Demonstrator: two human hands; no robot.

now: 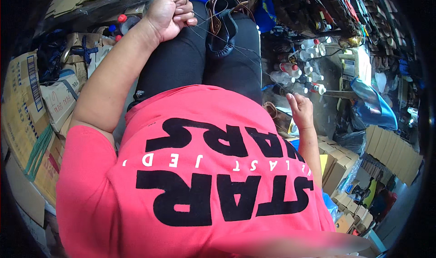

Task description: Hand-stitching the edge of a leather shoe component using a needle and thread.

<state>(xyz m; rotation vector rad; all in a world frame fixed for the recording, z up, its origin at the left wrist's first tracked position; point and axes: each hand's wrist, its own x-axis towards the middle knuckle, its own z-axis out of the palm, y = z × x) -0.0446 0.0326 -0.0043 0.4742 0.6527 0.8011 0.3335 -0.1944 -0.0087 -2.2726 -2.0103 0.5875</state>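
Observation:
A dark leather shoe (221, 36) with brown eyelet edging lies between my thighs, its toe toward me. Thin dark thread (245, 56) trails from it to both sides. My left hand (169, 15) is raised left of the shoe, over my left thigh. Its fingers are curled closed, and the thread runs to them. Far out on the right, beside my hip, my right hand (301, 112) is held with thumb and fingertips close together. Whatever is between them is too fine to make out; the thread heads that way but fades against the background.
Several plastic bottles (290, 71) stand on the floor to the right. A brown shoe (279, 117) sits beside my right hand. Cardboard boxes (20, 99) line the left side, with two capped bottles (127, 24) near my left forearm. Stacked cardboard (334, 158) lies at lower right.

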